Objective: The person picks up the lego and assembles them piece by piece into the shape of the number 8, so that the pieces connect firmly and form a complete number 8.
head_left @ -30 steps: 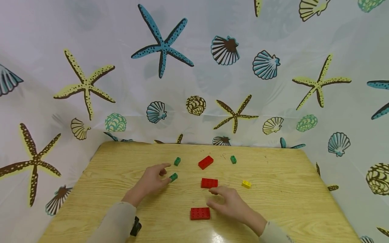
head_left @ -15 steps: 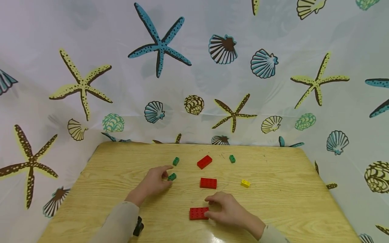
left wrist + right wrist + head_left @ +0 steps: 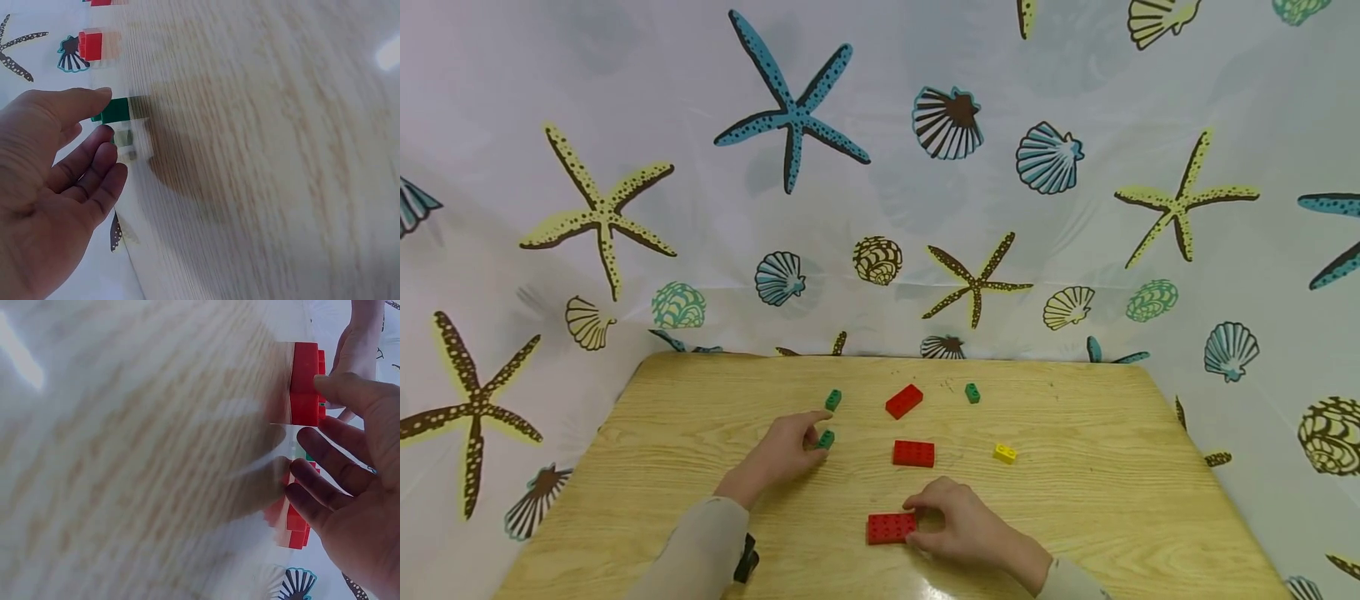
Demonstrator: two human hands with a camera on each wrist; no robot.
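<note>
In the head view my left hand (image 3: 784,450) pinches a small green toy building brick (image 3: 826,438) between thumb and index finger. The left wrist view shows this green brick (image 3: 116,110) at the thumb and index fingertips, the other fingers loosely bent. My right hand (image 3: 958,521) holds the right end of the nearest red brick (image 3: 889,528), which lies flat on the table. Seen from the right wrist, the thumb lies against that red brick (image 3: 305,381) and the index fingertip is at its edge.
Two more red bricks, a middle one (image 3: 913,453) and a far one (image 3: 904,402), lie on the wooden table (image 3: 1075,517). Beyond are two green bricks, left (image 3: 833,400) and right (image 3: 973,393). A yellow brick (image 3: 1004,453) sits at right. A patterned curtain (image 3: 880,200) borders the table.
My right hand has come down and left from the middle red brick to the nearest one, its fingers closing at that brick's end. The green brick at my left hand has turned slightly.
</note>
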